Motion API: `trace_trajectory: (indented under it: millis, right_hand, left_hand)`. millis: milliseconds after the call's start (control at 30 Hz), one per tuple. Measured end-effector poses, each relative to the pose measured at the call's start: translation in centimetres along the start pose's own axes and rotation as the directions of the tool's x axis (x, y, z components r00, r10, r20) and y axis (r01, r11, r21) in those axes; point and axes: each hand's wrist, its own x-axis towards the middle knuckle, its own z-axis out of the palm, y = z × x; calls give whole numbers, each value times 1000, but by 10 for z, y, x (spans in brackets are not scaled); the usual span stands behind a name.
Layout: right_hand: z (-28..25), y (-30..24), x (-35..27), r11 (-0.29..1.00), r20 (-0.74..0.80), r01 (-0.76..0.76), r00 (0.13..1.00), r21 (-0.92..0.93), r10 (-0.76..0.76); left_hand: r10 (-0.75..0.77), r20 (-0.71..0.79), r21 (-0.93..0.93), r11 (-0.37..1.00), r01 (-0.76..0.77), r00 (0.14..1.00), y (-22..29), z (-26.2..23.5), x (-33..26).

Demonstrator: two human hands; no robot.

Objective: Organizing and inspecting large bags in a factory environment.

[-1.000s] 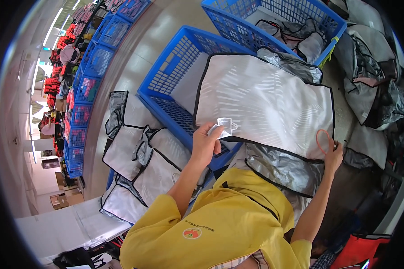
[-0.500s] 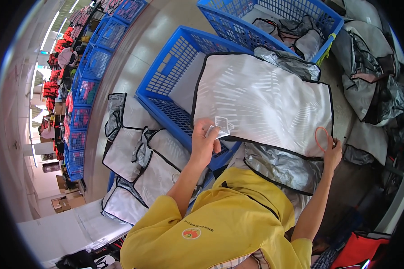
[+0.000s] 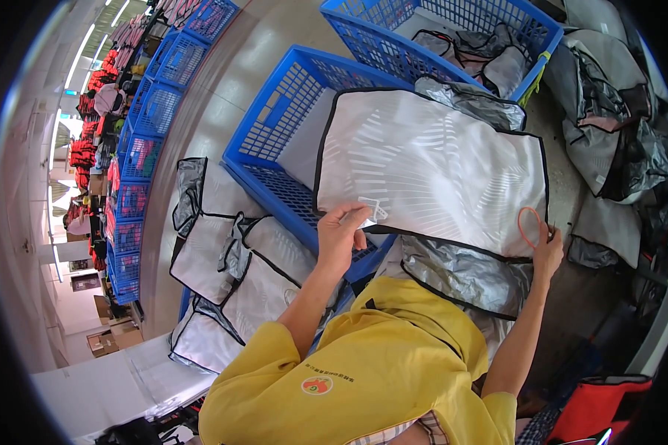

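A large pale grey fabric panel [image 3: 430, 170] with black edging and a shiny stripe pattern spreads in front of me, partly over a blue crate [image 3: 263, 159]. At its near left corner my left hand [image 3: 339, 233] pinches a small white label [image 3: 375, 211]. My right hand [image 3: 547, 256] is closed at the near right corner, round what look like scissors with an orange loop handle [image 3: 523, 228]. The fingers hide most of them. Below the panel hangs silver-lined fabric [image 3: 467, 274] with black trim.
More pale fabric pieces [image 3: 260, 297] with black edging lie at my left. Another blue crate [image 3: 445, 59] at the far side holds similar pieces. Grey and silver pieces [image 3: 608, 119] are heaped at the right. Blue baskets [image 3: 133, 156] line a rack far left.
The label in my left hand now sits lower, closer to the panel, and less of it shows. My right hand has hardly moved. The view has shifted slightly.
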Motion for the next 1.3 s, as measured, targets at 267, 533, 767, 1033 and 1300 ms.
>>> trace_trajectory:
  millis: [267, 533, 767, 1033, 1300]
  right_hand:
    - [1, -2, -1, 1000, 6, -11, 1000, 6, 11]
    - [-1, -6, -3, 1000, 14, -29, 999, 7, 29]
    - [0, -2, -3, 999, 19, -28, 999, 18, 28]
    - [-1, -3, -6, 1000, 7, -21, 1000, 4, 21]
    - [0, -7, -6, 1000, 0, -28, 1000, 12, 28]
  left_hand:
    - [31, -31, -20, 999, -31, 999, 4, 5, -1]
    - [43, 40, -36, 998, -42, 998, -5, -8, 1]
    - [55, 66, -52, 997, -52, 996, -9, -12, -1]
    - [45, 81, -52, 998, -41, 996, -12, -16, -4]
    - [55, 107, 5, 998, -56, 993, -12, -20, -3]
